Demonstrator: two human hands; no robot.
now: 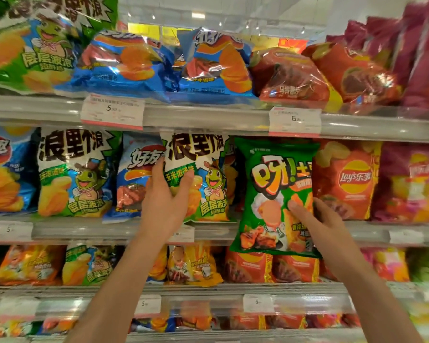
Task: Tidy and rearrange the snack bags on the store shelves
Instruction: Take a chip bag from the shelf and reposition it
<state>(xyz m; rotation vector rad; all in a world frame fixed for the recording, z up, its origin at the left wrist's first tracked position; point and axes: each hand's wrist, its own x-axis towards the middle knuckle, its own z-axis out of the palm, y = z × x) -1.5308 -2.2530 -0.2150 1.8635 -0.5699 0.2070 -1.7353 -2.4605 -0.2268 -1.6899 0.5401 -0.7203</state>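
The left hand (164,196) gripped a frog-printed corn snack bag (200,177) by its left edge, thumb on the front and fingers curled behind it; the bag stood upright on the middle shelf (89,231), beside a blue chip bag (136,174). The right hand (317,221) held a green chicken-flavour bag (273,194) in front of that shelf, thumb pressed on its face, the other fingers apparently wrapped behind, though hidden; its lower edge hung below the shelf lip. A red Lay's bag (347,179) stood just right of it. On the upper shelf (208,117) lay blue and red bags above white price tags (113,112); the lower rows were blurred.
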